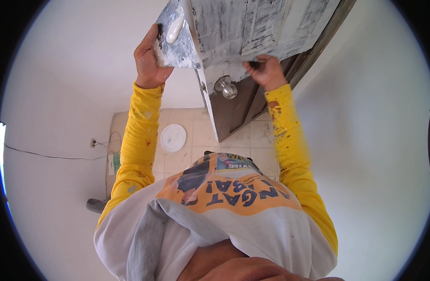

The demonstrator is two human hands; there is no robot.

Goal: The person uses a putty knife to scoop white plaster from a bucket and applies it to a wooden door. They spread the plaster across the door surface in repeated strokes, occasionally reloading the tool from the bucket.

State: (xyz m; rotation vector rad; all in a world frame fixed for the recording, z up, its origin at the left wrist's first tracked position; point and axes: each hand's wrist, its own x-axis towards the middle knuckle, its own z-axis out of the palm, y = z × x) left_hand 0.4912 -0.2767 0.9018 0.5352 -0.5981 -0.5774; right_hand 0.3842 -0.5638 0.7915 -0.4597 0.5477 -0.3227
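Observation:
My left hand (149, 63) grips the edge of a flat, paint-smeared board (184, 52) at the upper left. A thick blob of white putty (175, 30) lies on that board. Close by stands a brown door (233, 110) whose upper part wears a streaky coat of white and grey filler (240, 28). The fingers of my right hand (270, 75) are closed on a small dark-handled tool (255, 64) at the lower border of the coated area. Its working end is hard to make out. A round metal doorknob (229, 90) sits between my hands, touched by neither.
A round white lid (173, 137) lies on the tiled floor (201, 136). A wall outlet (93, 143) with dark cables is at the left, above a dark object (96, 205). White walls flank both sides; a dark door frame (313, 51) runs along the right.

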